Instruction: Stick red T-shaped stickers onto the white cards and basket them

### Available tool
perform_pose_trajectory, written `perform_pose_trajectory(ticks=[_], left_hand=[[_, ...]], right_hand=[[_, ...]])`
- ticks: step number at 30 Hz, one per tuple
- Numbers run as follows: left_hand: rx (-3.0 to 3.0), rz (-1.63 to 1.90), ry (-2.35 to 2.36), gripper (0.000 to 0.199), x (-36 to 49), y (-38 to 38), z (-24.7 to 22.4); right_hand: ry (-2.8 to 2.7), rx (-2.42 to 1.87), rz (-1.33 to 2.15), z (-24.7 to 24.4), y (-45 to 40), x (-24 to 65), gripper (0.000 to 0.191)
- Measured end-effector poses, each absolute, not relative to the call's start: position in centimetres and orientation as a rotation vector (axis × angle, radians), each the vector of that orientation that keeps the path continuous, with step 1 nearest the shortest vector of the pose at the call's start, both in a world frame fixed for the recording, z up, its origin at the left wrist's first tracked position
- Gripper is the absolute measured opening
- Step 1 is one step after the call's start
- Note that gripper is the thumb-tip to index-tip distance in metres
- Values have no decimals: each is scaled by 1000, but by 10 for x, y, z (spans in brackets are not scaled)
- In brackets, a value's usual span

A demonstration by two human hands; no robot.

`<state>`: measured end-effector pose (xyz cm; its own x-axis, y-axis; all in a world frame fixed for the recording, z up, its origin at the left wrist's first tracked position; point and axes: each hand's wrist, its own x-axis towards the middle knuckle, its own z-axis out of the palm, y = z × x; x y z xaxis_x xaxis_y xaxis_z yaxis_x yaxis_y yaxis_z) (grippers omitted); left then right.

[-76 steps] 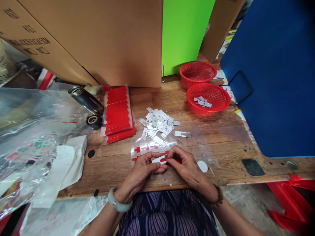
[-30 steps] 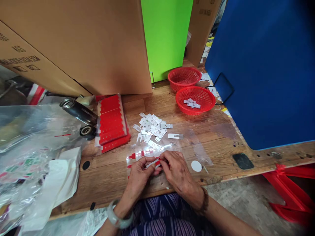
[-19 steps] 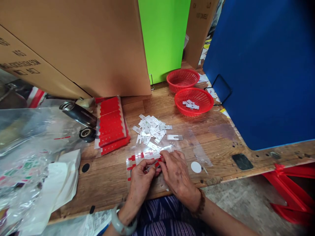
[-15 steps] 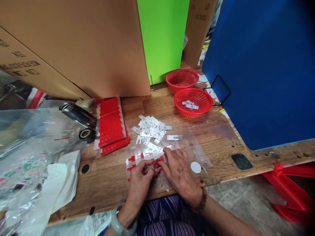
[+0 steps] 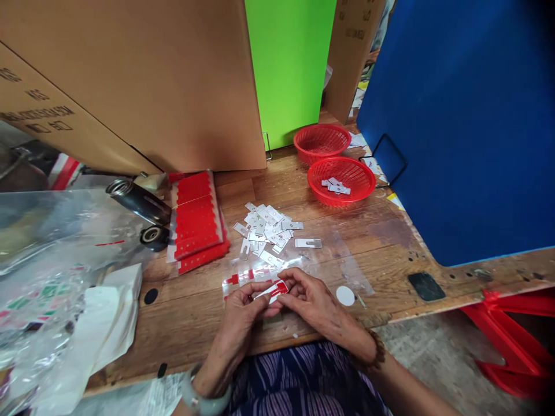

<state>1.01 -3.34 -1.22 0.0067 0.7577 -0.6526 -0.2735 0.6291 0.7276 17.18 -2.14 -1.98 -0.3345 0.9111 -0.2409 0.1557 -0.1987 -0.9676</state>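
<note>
- Head view: tag (image 5: pixel 276 290), white with a red patch (image 5: pixel 282 286), held over the clear sheet (image 5: pixel 249 274), near the pile (image 5: pixel 266 228) on the counter (image 5: pixel 186 323).
- Left hand (image 5: pixel 240 312): pinches the tag's left end. Right hand (image 5: pixel 314 300): pinches beside the red patch.
- Probable handling: light, thin, fairly stiff, perhaps slippery; best gripped by its edges.

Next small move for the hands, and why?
I'd press the red patch down with the thumb of the right hand. It lies at one end of the white strip, the left hand steadies the other end, and that thumb is right beside it. Whether the patch is fully flat, I can't tell.
</note>
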Motion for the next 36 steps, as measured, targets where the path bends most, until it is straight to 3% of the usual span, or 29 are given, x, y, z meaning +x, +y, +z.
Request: perform_pose_trajectory(ticks=[6,15,36], left_hand=[[547,834,1318,47,10,-36,-8],[608,832,1347,46,8,-31,-8],[597,772,1322,45,11,-29,-6]], right_hand=[[-1104,-1195,1836,-28,-17,168,19],[-793,-1018,2051,-35,-12,172,33],[-1061,-1024,1940,-40,-13,176,34]])
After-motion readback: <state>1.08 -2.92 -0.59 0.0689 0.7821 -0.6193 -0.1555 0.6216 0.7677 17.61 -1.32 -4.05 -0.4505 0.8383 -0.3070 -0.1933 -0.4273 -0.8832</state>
